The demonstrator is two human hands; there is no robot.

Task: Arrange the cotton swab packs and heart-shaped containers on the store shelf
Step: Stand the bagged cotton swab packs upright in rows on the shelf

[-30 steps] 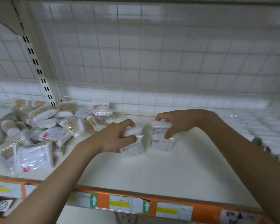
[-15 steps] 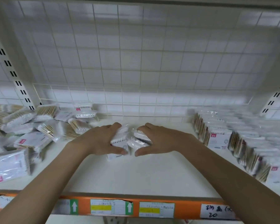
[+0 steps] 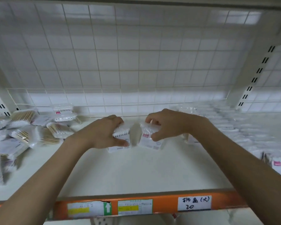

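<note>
On the white shelf [image 3: 136,172] my left hand [image 3: 102,133] grips a cotton swab pack [image 3: 121,135], thumb at its front and fingers over the top. Just to its right my right hand [image 3: 165,125] grips another cotton swab pack [image 3: 148,138] the same way. The two packs stand close together near the middle of the shelf, a narrow gap between them. No heart-shaped container shows.
A loose heap of swab packs [image 3: 24,133] lies at the left. Blurred rows of upright packs [image 3: 243,127] fill the right side. A wire grid [image 3: 120,62] backs the shelf. An orange price rail [image 3: 152,205] with labels runs along the front edge.
The view has swung right. Both hands have shifted rightward along the shelf with their packs, and the packs now stand slightly apart and more upright.
</note>
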